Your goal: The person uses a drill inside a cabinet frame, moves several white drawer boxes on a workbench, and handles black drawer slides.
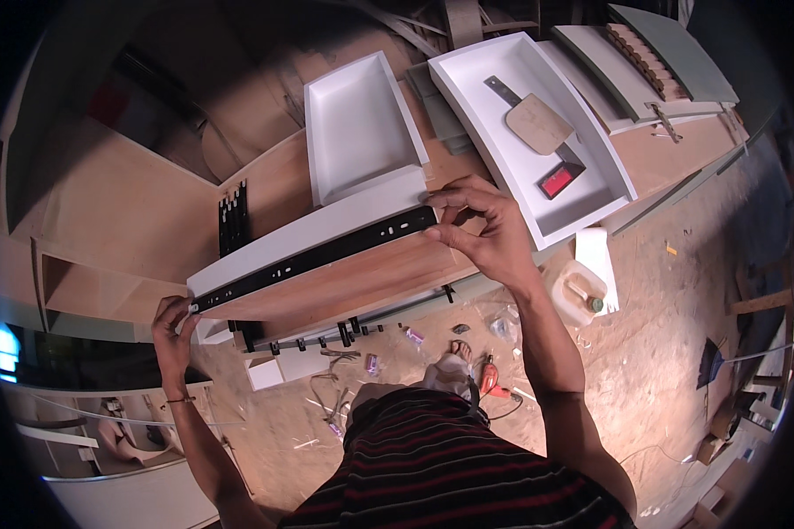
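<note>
A long black drawer slide lies along a white board, stretched between my two hands. Its near-left end is pinched in the fingers of my left hand. My right hand grips the other end between thumb and fingers. Beyond the board, a white drawer rests on the wooden surface, its inside facing up. Several more black slides stand bunched behind the board's left part. Whether the slide is fastened to the board, I cannot tell.
To the right, another white drawer holds a scraper and a red-faced block. A plastic jug stands beside the bench. On the floor near my feet are a red power drill, cables and scraps. Green-grey panels lie far right.
</note>
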### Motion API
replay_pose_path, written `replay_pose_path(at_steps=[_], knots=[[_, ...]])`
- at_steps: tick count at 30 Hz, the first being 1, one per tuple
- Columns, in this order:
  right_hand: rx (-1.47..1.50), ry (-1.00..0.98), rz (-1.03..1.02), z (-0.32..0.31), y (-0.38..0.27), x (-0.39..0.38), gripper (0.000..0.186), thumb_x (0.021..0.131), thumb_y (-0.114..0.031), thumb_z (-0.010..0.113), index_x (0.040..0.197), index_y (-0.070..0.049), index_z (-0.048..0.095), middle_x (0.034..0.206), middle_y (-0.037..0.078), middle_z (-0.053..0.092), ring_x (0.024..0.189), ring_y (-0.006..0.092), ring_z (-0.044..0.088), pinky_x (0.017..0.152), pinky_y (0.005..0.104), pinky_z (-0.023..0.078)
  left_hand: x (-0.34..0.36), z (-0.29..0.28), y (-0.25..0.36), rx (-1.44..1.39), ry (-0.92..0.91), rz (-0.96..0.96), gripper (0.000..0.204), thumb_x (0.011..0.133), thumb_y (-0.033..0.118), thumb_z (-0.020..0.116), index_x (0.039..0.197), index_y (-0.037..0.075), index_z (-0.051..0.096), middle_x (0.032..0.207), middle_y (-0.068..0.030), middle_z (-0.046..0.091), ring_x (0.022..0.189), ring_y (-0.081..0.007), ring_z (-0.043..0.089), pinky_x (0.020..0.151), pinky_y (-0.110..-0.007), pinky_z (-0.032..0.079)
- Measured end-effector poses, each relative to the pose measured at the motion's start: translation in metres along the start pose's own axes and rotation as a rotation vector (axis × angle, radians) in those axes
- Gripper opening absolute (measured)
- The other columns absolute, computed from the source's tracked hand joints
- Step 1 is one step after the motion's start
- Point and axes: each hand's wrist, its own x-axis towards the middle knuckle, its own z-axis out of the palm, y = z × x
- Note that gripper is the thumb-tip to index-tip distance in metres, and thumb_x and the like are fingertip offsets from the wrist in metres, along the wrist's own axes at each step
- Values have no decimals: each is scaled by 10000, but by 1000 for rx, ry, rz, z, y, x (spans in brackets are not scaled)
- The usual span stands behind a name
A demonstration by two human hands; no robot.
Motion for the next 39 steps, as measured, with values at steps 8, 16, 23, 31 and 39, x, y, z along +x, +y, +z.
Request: replay_pose_path(at_steps=[8,16,23,31,39], knots=[[-41,-10,-49,3,-1,1,355,778,-64,871,1110,-8,758,1076,92,702,785,114,652,717,256,526,-3,0,0,-49,3,8,320,818,-78,746,1134,-43,707,1150,-92,635,1074,-203,651,959,-325,532],[61,178,74,1,-6,-21,590,774,-34,864,1327,-47,662,985,44,678,816,97,634,749,240,518,-5,9,-8,-63,96,18,618,792,-40,777,1375,25,582,1308,-105,571,1123,-218,580,1008,-366,509],[-208,781,583,-42,169,-251,300,933,-309,783,833,-44,685,720,-16,622,659,69,543,640,246,451,-179,113,-162,168,335,193,700,778,202,863,1328,-13,486,1335,-168,529,1252,-298,505,1089,-447,380],[-132,718,1962,224,162,-780,259,870,-255,708,1073,-98,669,909,93,699,738,259,677,587,441,510,-293,273,-241,-146,-756,-81,399,813,156,803,1169,32,670,1066,-160,667,982,-306,649,839,-402,523],[-246,937,2019,325,87,-808,553,793,-342,758,1223,0,696,1003,225,749,972,365,724,859,445,563,-282,410,-284,156,-1337,-34,484,804,258,823,1193,7,682,1114,-188,725,1050,-340,698,917,-434,549]])
